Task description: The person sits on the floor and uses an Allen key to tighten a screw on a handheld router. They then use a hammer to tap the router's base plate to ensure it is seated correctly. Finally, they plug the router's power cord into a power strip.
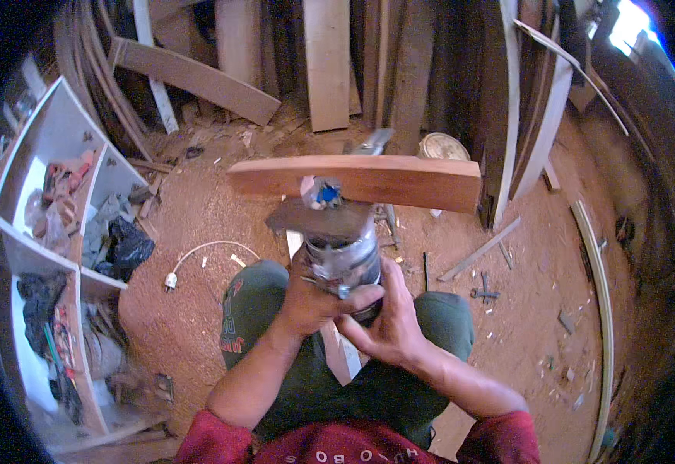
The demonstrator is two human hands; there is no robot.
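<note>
A grey, round-bodied power tool (343,255), which looks like a handheld router, is between my two hands above my lap. My left hand (306,298) wraps its left side, with the thumb across the near end. On its right side, my right hand (390,313) is closed around the lower body. Just beyond the tool lies a reddish wooden board (415,179), running crosswise. A small blue part (326,193) shows at the tool's far end, against the board. Whether the tool touches the board I cannot tell.
At left stands a white shelf unit (24,236) holding tools and bags. A white plug with its cord (171,280) lies on the dusty floor. Planks (326,69) lean along the back. A round tub (443,145) sits behind the board; a long strip (596,309) lies right.
</note>
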